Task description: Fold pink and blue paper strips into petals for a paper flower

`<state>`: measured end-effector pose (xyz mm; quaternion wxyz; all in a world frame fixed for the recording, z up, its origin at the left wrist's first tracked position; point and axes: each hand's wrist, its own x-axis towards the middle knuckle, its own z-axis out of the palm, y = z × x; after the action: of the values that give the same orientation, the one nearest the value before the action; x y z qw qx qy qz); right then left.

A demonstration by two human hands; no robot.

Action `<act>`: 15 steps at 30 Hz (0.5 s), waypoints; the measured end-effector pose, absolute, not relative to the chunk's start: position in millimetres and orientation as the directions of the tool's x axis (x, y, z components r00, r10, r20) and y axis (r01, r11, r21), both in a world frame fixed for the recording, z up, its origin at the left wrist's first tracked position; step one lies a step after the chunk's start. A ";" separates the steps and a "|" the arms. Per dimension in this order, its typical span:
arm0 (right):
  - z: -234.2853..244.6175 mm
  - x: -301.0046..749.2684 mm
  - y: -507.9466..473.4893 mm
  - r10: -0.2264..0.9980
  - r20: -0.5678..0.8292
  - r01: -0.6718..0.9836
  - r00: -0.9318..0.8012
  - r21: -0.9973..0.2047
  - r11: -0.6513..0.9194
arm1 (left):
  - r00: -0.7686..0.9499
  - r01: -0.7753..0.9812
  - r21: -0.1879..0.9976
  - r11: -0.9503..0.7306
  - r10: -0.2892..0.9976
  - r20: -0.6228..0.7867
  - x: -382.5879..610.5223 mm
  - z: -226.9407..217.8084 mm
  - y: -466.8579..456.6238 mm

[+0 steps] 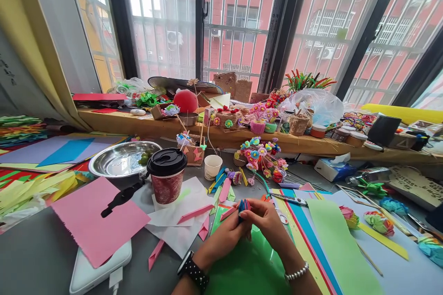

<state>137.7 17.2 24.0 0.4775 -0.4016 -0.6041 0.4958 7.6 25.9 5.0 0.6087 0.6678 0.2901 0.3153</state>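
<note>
Both hands meet low in the middle of the head view over a glossy green sheet [238, 272]. My left hand [224, 237] is closed around the lower part of a small blue and pink pleated paper piece [244, 205]. Against its upper right side press the thumb and fingers of my right hand [268, 223]. The fingers hide most of the piece's lower part. A pink folded paper strip [195, 213] lies left of the hands on thin white paper [169, 233]. Another folded pink strip [156, 254] rests on the grey table.
Left stand a lidded coffee cup [167, 186], a steel bowl [104, 161] and a white power bank [116, 260] under a pink sheet [97, 221]. A paper cup [212, 168] and crocheted flowers [259, 154] are beyond. Scissors [289, 199] and coloured sheets [339, 244] lie right.
</note>
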 end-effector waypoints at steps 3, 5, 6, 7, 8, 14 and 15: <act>24.3 138.5 16.8 0.957 0.181 -0.023 -0.227 -0.983 0.181 | 0.624 0.005 0.997 -0.079 0.779 0.059 7.2 3.6 26.8; 23.9 140.8 16.6 0.951 0.170 -0.071 -0.258 -0.985 0.156 | 0.671 -0.032 0.999 -0.011 0.741 0.029 6.4 2.6 27.4; 23.8 142.2 16.4 0.946 0.166 -0.100 -0.280 -0.985 0.143 | 0.714 -0.068 0.996 0.052 0.700 0.013 5.6 2.3 27.5; 23.6 143.4 16.1 0.938 0.165 -0.129 -0.304 -0.983 0.131 | 0.761 -0.113 0.985 0.128 0.649 0.003 4.4 2.4 27.5; 23.6 144.4 15.7 0.929 0.165 -0.153 -0.330 -0.981 0.119 | 0.805 -0.156 0.966 0.208 0.593 0.003 2.8 3.2 27.3; 24.7 140.2 11.7 0.893 0.179 -0.226 -0.414 -0.970 0.090 | 0.937 -0.172 0.877 0.449 0.348 0.006 -7.7 16.6 22.9; 24.6 138.2 11.4 0.897 0.193 -0.234 -0.397 -0.967 0.104 | 0.943 -0.166 0.871 0.462 0.333 0.003 -8.3 18.1 22.5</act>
<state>138.2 11.4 24.6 0.4678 -0.2873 -0.5773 0.6044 -8.3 22.5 18.1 0.8509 0.4974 0.0840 0.1466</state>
